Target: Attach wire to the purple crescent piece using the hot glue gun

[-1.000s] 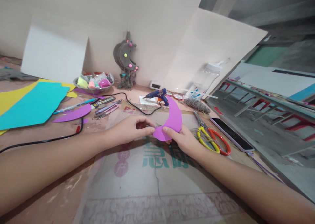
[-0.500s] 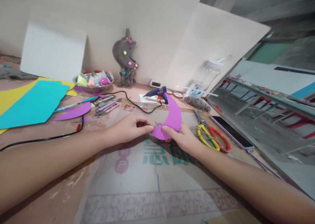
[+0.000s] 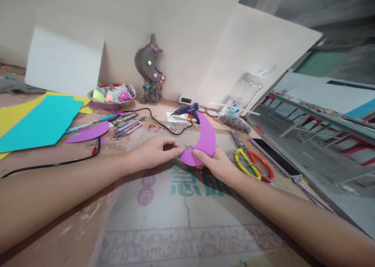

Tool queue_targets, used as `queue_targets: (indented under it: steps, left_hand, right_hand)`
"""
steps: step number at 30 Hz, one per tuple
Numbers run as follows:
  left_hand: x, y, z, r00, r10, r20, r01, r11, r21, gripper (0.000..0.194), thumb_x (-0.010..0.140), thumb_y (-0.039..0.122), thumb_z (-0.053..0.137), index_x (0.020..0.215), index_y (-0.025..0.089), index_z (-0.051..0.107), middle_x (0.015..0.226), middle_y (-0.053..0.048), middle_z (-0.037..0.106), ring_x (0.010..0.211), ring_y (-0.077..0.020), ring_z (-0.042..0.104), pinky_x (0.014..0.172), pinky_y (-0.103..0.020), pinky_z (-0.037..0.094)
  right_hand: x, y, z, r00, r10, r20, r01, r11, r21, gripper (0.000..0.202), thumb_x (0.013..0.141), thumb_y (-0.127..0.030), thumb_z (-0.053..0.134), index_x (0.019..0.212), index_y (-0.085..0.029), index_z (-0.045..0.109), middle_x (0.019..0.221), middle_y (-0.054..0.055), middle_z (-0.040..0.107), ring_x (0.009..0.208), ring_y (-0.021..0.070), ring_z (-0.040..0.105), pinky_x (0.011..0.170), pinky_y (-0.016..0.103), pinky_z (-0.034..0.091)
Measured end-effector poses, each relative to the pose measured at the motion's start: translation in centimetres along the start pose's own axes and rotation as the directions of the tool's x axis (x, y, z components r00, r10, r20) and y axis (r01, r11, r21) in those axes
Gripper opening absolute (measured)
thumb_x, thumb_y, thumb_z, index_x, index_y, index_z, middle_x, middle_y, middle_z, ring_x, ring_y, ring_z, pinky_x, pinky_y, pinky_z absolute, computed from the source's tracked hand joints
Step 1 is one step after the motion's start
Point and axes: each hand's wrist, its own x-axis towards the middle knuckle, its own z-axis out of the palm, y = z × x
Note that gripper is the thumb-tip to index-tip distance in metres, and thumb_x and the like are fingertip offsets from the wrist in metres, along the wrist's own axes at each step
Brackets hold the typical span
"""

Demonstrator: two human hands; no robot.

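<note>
A purple foam-sheet crescent moon [image 3: 206, 136] is in my right hand [image 3: 215, 161], thumb on its face and fingers behind it. At the crescent's lower left tip, the thumb and forefinger of my left hand [image 3: 161, 151] are pinched together on a thin grey yarn strand [image 3: 190, 146], much of it hidden. A thin line [image 3: 187, 212] runs down the sheet below; whether it is the same yarn I cannot tell. Right of my right hand lie scissors [image 3: 253, 163] with yellow and red handles. Beyond the crescent stands a blue glue gun [image 3: 186, 110].
A printed plastic sheet [image 3: 152, 224] covers the table. Leftward are turquoise foam [image 3: 41, 122], a purple offcut [image 3: 90, 132], cutters [image 3: 129, 127] and a black cable [image 3: 55, 165]. Behind are a bowl [image 3: 113, 99], a grey moon ornament [image 3: 150, 69] and grey yarn [image 3: 234, 122]. A phone [image 3: 275, 157] lies right.
Both hands keep nearly the same grip. The crescent's lower tip has shifted very slightly left, and a little more of the grey strand shows beside it.
</note>
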Motion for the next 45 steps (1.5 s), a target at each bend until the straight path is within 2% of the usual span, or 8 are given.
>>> queue_targets:
  steps: [5, 8, 13, 22, 28, 33, 39, 45]
  left_hand:
    - [0.00, -0.09, 0.01, 0.998, 0.062, 0.007, -0.062, 0.998, 0.008, 0.018, 0.082, 0.025, 0.048, 0.076, 0.015, 0.062, 0.070, 0.002, 0.058, 0.067, -0.0115, 0.051, 0.061, -0.021, 0.038]
    - [0.03, 0.11, -0.12, 0.999, 0.034, -0.010, -0.034, 0.999, 0.006, 0.023, 0.084, 0.027, 0.044, 0.071, 0.015, 0.061, 0.066, 0.002, 0.056, 0.063, -0.0110, 0.050, 0.059, -0.021, 0.037]
    - [0.10, 0.47, -0.37, 0.999, -0.047, 0.002, 0.047, 0.996, -0.073, 0.024, 0.083, 0.032, 0.048, 0.079, 0.014, 0.064, 0.070, 0.001, 0.061, 0.068, -0.0122, 0.054, 0.062, -0.021, 0.040]
    - [0.10, -0.04, -0.19, 0.999, 0.016, 0.035, -0.015, 0.999, -0.043, 0.016, 0.080, 0.023, 0.050, 0.078, 0.016, 0.064, 0.070, 0.002, 0.061, 0.066, -0.0111, 0.052, 0.061, -0.021, 0.039]
    - [0.02, 0.21, -0.20, 1.000, 0.011, 0.026, -0.010, 0.999, -0.030, 0.017, 0.082, 0.025, 0.048, 0.077, 0.016, 0.061, 0.071, 0.002, 0.058, 0.069, -0.0119, 0.052, 0.063, -0.021, 0.039]
    - [0.02, 0.48, -0.41, 1.000, -0.008, 0.016, 0.009, 0.999, -0.039, 0.028, 0.087, 0.031, 0.043, 0.071, 0.015, 0.058, 0.066, 0.003, 0.054, 0.064, -0.0105, 0.049, 0.061, -0.021, 0.037]
    - [0.08, 0.27, -0.37, 0.991, -0.132, 0.004, 0.132, 0.989, -0.060, 0.028, 0.084, 0.040, 0.048, 0.078, 0.015, 0.060, 0.071, 0.000, 0.061, 0.066, -0.0130, 0.055, 0.060, -0.023, 0.040]
    - [0.08, 0.26, -0.39, 0.997, -0.083, -0.005, 0.083, 0.997, -0.003, 0.027, 0.084, 0.036, 0.046, 0.072, 0.015, 0.056, 0.069, 0.000, 0.058, 0.065, -0.0127, 0.052, 0.059, -0.023, 0.039]
  right_hand:
    - [0.04, -0.07, 0.08, 1.000, -0.002, 0.020, 0.002, 1.000, 0.004, 0.028, 0.080, -0.039, 0.053, 0.064, -0.016, 0.054, 0.054, -0.002, 0.053, 0.050, 0.0102, 0.048, 0.047, 0.021, 0.039]
    - [0.09, -0.04, 0.02, 1.000, -0.016, 0.013, 0.016, 1.000, 0.010, 0.028, 0.081, -0.039, 0.053, 0.065, -0.016, 0.055, 0.054, -0.002, 0.053, 0.050, 0.0101, 0.048, 0.047, 0.021, 0.039]
    - [0.05, -0.07, -0.05, 1.000, -0.005, 0.002, 0.005, 1.000, 0.007, 0.030, 0.081, -0.040, 0.052, 0.065, -0.016, 0.055, 0.054, -0.002, 0.053, 0.049, 0.0097, 0.047, 0.047, 0.021, 0.038]
    - [-0.04, -0.37, 0.12, 1.000, 0.021, 0.010, -0.021, 1.000, -0.024, 0.029, 0.080, -0.041, 0.054, 0.064, -0.017, 0.055, 0.055, 0.000, 0.054, 0.050, 0.0111, 0.049, 0.047, 0.022, 0.040]
    - [0.06, 0.11, 0.00, 1.000, 0.002, 0.024, -0.001, 0.999, -0.033, 0.033, 0.083, -0.042, 0.051, 0.064, -0.016, 0.056, 0.055, -0.001, 0.054, 0.050, 0.0103, 0.049, 0.048, 0.021, 0.040]
    - [0.04, -0.08, 0.03, 1.000, 0.004, -0.025, -0.005, 1.000, -0.030, 0.034, 0.081, -0.044, 0.052, 0.063, -0.016, 0.055, 0.052, -0.001, 0.053, 0.048, 0.0103, 0.048, 0.047, 0.021, 0.040]
    - [0.00, -0.68, 0.16, 0.993, -0.017, -0.118, 0.015, 1.000, -0.014, 0.035, 0.081, -0.045, 0.051, 0.061, -0.017, 0.052, 0.050, -0.003, 0.047, 0.046, 0.0090, 0.042, 0.044, 0.021, 0.036]
    - [0.01, -0.36, 0.12, 0.993, -0.012, -0.114, 0.006, 0.999, -0.053, 0.040, 0.082, -0.048, 0.051, 0.057, -0.017, 0.051, 0.049, -0.002, 0.047, 0.045, 0.0092, 0.041, 0.042, 0.021, 0.034]
